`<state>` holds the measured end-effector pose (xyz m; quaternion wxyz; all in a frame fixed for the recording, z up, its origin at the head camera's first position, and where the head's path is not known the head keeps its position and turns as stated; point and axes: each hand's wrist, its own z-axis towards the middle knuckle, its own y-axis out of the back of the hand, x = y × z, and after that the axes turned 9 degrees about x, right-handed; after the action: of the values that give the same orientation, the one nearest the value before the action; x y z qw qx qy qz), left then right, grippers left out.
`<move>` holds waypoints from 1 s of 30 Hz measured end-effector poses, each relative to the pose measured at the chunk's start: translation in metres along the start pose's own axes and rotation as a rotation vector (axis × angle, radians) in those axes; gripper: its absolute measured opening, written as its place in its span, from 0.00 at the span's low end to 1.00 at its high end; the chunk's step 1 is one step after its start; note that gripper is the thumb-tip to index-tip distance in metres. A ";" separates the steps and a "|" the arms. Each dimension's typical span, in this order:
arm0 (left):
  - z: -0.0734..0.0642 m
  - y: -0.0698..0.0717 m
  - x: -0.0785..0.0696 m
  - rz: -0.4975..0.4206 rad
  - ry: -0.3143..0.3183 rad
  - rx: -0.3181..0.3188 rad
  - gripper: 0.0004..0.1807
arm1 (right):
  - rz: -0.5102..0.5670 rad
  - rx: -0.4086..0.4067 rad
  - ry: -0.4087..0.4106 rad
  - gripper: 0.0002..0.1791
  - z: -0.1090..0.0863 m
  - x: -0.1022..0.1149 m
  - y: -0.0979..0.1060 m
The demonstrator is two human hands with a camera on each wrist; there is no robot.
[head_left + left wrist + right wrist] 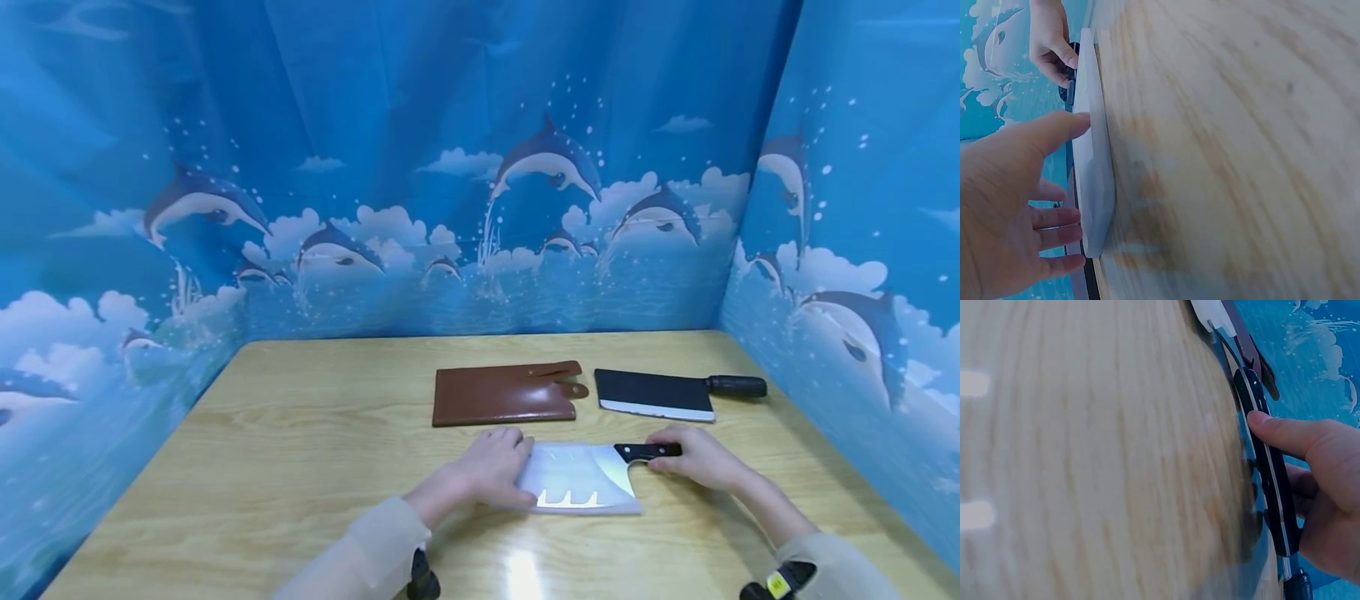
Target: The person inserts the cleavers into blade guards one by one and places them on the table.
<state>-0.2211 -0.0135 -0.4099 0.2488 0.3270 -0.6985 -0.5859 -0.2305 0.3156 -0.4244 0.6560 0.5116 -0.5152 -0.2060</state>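
On the wooden table (pixel 300 467), the left hand (pixel 491 467) lies flat with straight fingers pressing on the left end of a pale sheath (pixel 577 487) that covers the blade of a cleaver. The sheath lies near the front middle of the table, its long axis running left to right. At its right end the cleaver's black handle (pixel 648 451) sticks out, and the right hand (pixel 693 458) has its grip closed around that handle, thumb along the top. So the sheathed blade lies to the left of the right hand and the handle points right, away from the left hand. Behind them, well apart, lie a brown leather sheath (pixel 504 393) and, to its right, a second cleaver (pixel 660 393) with a dark blade
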 end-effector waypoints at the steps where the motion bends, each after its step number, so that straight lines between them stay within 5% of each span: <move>1: 0.000 0.000 0.000 -0.003 -0.002 0.006 0.45 | -0.010 -0.005 0.001 0.18 0.000 0.000 0.000; 8: -0.001 -0.001 0.002 0.019 -0.018 0.017 0.44 | 0.004 0.005 0.005 0.20 0.002 -0.004 0.002; 13: 0.001 -0.001 0.011 0.040 0.000 -0.057 0.39 | 0.053 -0.035 -0.029 0.21 -0.001 -0.008 0.010; 23: 0.012 0.007 0.058 0.044 0.215 -0.256 0.29 | 0.032 -0.214 -0.108 0.18 -0.007 -0.030 0.030; 30: 0.028 0.005 0.089 0.058 0.340 -0.235 0.46 | -0.071 -0.306 -0.145 0.22 0.001 -0.052 0.042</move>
<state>-0.3011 -0.0615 -0.4132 0.4162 0.3695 -0.5826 -0.5924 -0.2619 0.3731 -0.4117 0.6796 0.4074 -0.5055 -0.3416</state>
